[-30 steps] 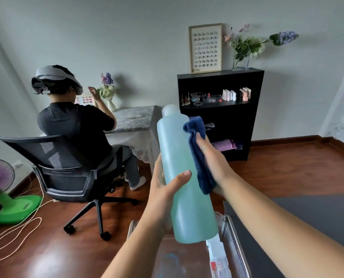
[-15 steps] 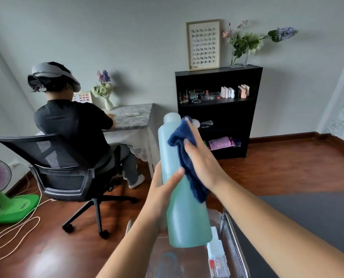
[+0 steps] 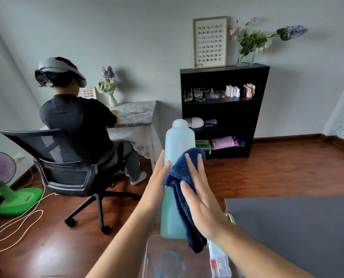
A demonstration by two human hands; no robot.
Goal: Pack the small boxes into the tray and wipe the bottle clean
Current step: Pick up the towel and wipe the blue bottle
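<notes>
In the middle of the view, above a clear tray [image 3: 147, 255], the left hand [image 3: 157, 189] holds the pale blue bottle [image 3: 177, 157] upright from its left side, fingers wrapped round the back and the thumb lying up along the front edge. The right hand [image 3: 199, 199] lies flat against the bottle's right face with its fingers spread wide and straight, pressing a dark blue cloth [image 3: 182, 189] onto the plastic; the cloth's loose end hangs down past the bottle's base. Half a second ago that hand sat higher, near the bottle's shoulder, with the cloth bunched under curled fingers; it has since slid down to mid-body and flattened out, and the bottle's cap now shows clear. A small white box [image 3: 219, 261] with red marks lies at the tray's right edge, partly hidden by the right forearm. A dark grey table [image 3: 297, 227] spreads to the right. Farther off, a seated person [image 3: 76, 121] in a headset faces a desk [image 3: 137, 115], with a black shelf [image 3: 225, 109] behind the bottle and a green fan [image 3: 8, 183] at far left.
</notes>
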